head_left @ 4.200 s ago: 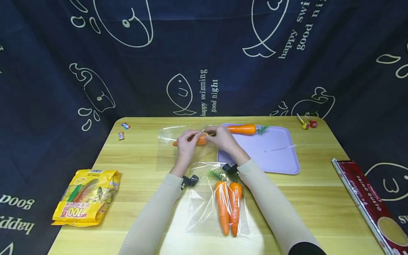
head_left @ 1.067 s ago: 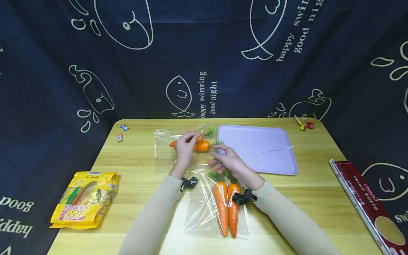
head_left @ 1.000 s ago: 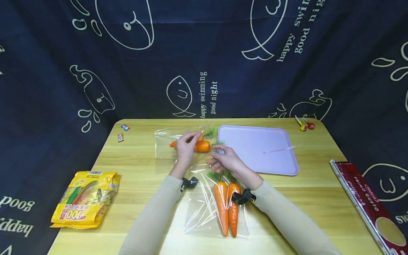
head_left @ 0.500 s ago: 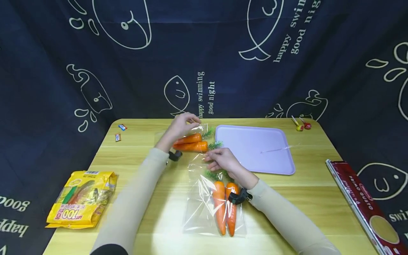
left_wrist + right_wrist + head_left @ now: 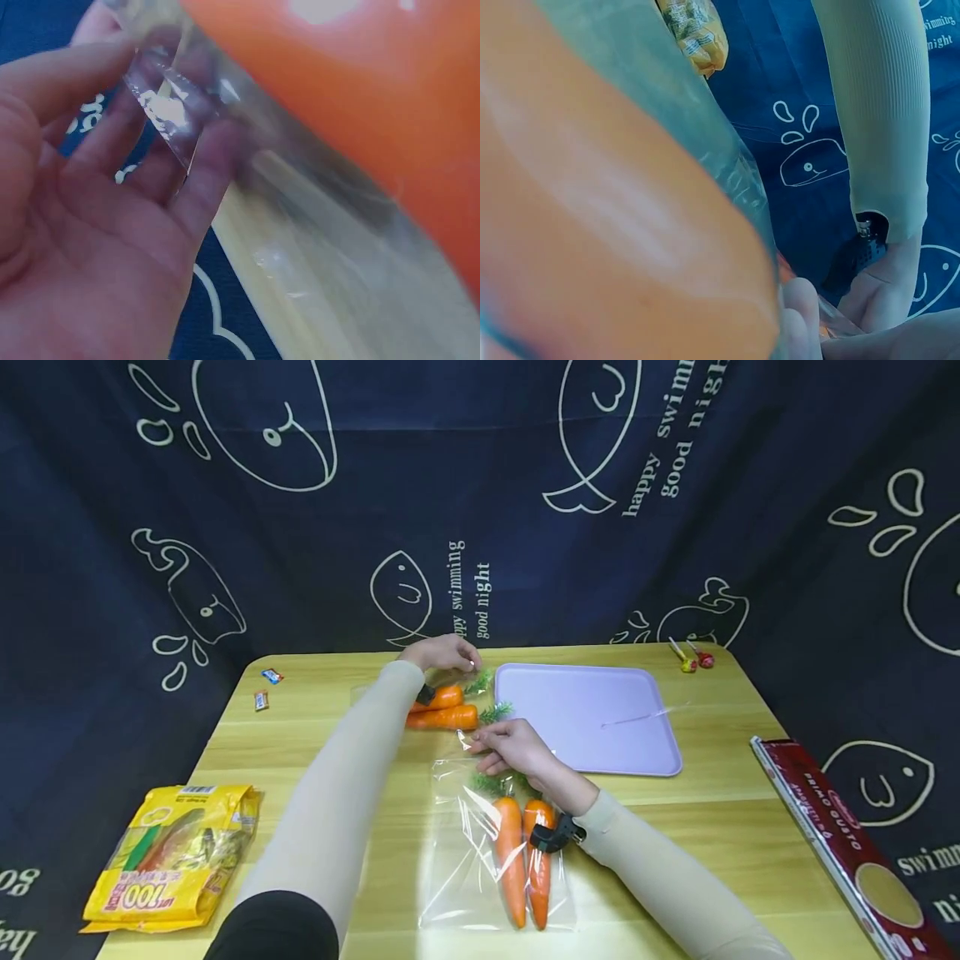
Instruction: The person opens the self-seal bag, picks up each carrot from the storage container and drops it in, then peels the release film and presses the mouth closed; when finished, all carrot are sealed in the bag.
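At the back of the table, two orange carrots (image 5: 442, 718) with green tops lie side by side in a clear plastic bag (image 5: 169, 112). My left hand (image 5: 444, 653) is at the bag's far edge, its thumb and fingers on the film in the left wrist view. My right hand (image 5: 517, 750) pinches the film at the near edge, just below the green tops. Closer to me lies a second clear bag (image 5: 457, 877) holding two more carrots (image 5: 510, 852), partly under my right wrist. A large carrot blurs much of the right wrist view.
A lilac tray (image 5: 585, 710) stands right of the far bag, a thin clear strip lying across it. A yellow packet (image 5: 172, 860) lies at left, a red spaghetti pack (image 5: 840, 835) at right. Small wrapped candies (image 5: 261, 700) and lollipops (image 5: 688, 662) sit near the back corners.
The carrot seen on the tray earlier now lies beside the other in the far bag. My left hand has let go of the carrots and moved to the bag's far edge; my right has drawn nearer.
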### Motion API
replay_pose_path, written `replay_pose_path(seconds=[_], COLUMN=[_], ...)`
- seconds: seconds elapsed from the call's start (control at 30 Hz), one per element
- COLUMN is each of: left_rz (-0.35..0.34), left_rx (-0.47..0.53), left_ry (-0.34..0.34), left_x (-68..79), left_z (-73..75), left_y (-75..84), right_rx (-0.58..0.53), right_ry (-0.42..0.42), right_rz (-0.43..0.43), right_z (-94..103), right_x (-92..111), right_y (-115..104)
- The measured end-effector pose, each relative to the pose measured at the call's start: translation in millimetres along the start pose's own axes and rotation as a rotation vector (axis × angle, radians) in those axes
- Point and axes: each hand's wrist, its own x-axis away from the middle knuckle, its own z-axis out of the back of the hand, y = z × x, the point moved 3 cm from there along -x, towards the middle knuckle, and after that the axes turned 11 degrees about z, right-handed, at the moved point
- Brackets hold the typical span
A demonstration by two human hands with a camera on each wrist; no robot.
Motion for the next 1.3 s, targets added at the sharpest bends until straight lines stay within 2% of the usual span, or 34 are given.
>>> replay_pose_path(seconds=[0.1,0.17,0.27,0.33,0.4,0.57,0.63,0.73,0.8,0.87,0.93,1.07,1.1,1.17,1.3], left_rz=[0.053,0.055,0.027,0.001,-0.017,-0.076,-0.125,-0.215,-0.286,-0.360,-0.443,-0.603,-0.627,-0.634,-0.574], left_rx=[0.045,0.038,0.033,0.074,0.148,0.345,0.415,0.528,0.609,0.708,0.801,0.941,0.975,1.046,1.235], left_ry=[-0.014,-0.003,0.035,0.075,0.127,0.326,0.414,0.528,0.596,0.665,0.742,0.869,0.884,0.897,0.875], left_x=[0.1,3.2,12.9,22.3,35.5,81.3,102.4,129.9,144.4,156.6,165.4,169.4,167.1,159.0,137.5], left_z=[-0.8,2.2,10.7,19.2,29.8,57.9,65.8,69.2,65.7,59.7,51.9,32.5,27.0,15.3,-5.4], left_y=[1.9,4.1,6.6,6.6,6.3,10.9,15.8,23.5,29.7,36.9,45.1,56.5,57.0,55.1,47.2], right_rx=[-0.005,0.001,0.033,0.090,0.193,0.573,0.723,0.900,0.944,0.940,0.885,0.680,0.625,0.525,0.409], right_ry=[0.003,0.008,0.021,0.027,0.021,0.017,0.025,0.070,0.120,0.185,0.258,0.399,0.425,0.468,0.509], right_rz=[-0.001,0.004,0.020,0.054,0.115,0.337,0.445,0.646,0.780,0.899,0.994,1.120,1.131,1.123,1.023], right_z=[-1.6,-2.2,-2.0,-1.0,2.3,26.7,41.3,64.5,78.3,90.1,99.6,111.0,111.7,110.7,102.2], right_x=[0,0,0,0,1,1,1,1,2,3,4,4,3,1,2], right_y=[0,0,-5,-11,-22,-60,-78,-106,-123,-138,-150,-163,-163,-159,-144])
